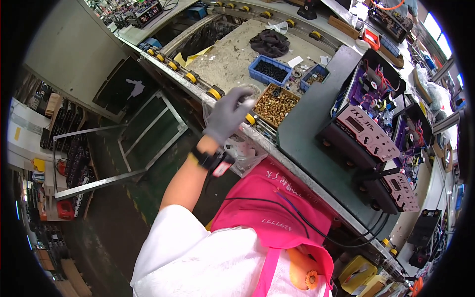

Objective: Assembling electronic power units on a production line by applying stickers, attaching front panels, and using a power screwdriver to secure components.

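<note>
My gloved left hand (228, 116) has its fingers bent and blurred over the metal rail (179, 79); I cannot tell how wide they part or whether they grip anything. Just right of them sits the open box of brass fittings (277, 105). Past the fingertips, up and right, stands the blue bin of black screws (270, 70); bare surface (217, 67) leaves room to its left. Farther right, beyond the dark grey board (309, 126), the open-cased electronic units (363, 131) stand as a tall barrier. Farther up lies a crumpled black cloth (269, 43).
</note>
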`<action>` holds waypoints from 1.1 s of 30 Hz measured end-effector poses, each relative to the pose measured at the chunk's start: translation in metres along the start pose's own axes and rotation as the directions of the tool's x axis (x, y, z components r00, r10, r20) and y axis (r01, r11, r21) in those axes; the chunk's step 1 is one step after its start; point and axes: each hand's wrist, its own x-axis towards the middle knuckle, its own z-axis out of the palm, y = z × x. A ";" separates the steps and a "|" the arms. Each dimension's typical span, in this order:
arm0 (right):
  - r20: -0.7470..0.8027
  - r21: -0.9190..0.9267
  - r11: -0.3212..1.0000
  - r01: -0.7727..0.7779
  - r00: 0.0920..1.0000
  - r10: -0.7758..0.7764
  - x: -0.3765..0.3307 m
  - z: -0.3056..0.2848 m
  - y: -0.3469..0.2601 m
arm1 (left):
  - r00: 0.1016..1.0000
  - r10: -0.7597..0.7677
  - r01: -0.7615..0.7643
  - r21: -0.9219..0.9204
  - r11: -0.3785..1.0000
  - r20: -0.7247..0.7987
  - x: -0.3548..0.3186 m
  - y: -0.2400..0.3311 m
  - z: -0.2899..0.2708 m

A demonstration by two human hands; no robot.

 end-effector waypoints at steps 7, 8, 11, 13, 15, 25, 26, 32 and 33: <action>-0.294 0.162 0.983 -0.087 0.947 0.132 -0.023 -0.044 -0.057 | 0.891 -0.327 0.015 0.699 0.715 0.315 0.113 -0.040 0.099; -0.364 0.209 0.974 -0.089 0.917 0.162 -0.028 -0.058 -0.071 | 0.857 -0.396 0.041 0.722 0.691 0.330 0.120 -0.047 0.107; -0.553 0.351 0.936 -0.013 0.804 0.219 -0.050 -0.105 -0.124 | 0.870 -0.387 0.010 0.773 0.634 0.306 0.128 -0.063 0.123; -0.637 0.435 0.896 0.090 0.734 0.235 -0.065 -0.136 -0.170 | 0.861 -0.388 -0.020 0.784 0.621 0.330 0.129 -0.069 0.127; -0.681 0.511 0.830 0.222 0.694 0.233 -0.077 -0.159 -0.221 | 0.862 -0.375 -0.057 0.799 0.599 0.342 0.127 -0.072 0.128; -0.569 0.741 0.247 0.625 0.779 -0.263 -0.106 -0.160 -0.466 | 0.880 -0.404 0.339 0.264 0.903 0.251 0.133 -0.088 0.103; -0.580 0.701 0.273 0.659 0.749 -0.319 -0.109 -0.158 -0.481 | 0.812 -0.525 0.558 -0.072 0.827 0.256 0.129 -0.093 0.098; -0.439 0.861 0.057 0.506 0.795 -0.419 -0.121 -0.156 -0.536 | 0.664 -0.526 0.601 -0.798 -0.047 0.531 0.108 -0.114 0.064; -0.509 0.821 0.021 0.571 0.747 -0.427 -0.120 -0.157 -0.542 | 0.663 -0.497 0.596 -0.796 -0.101 0.560 0.106 -0.112 0.060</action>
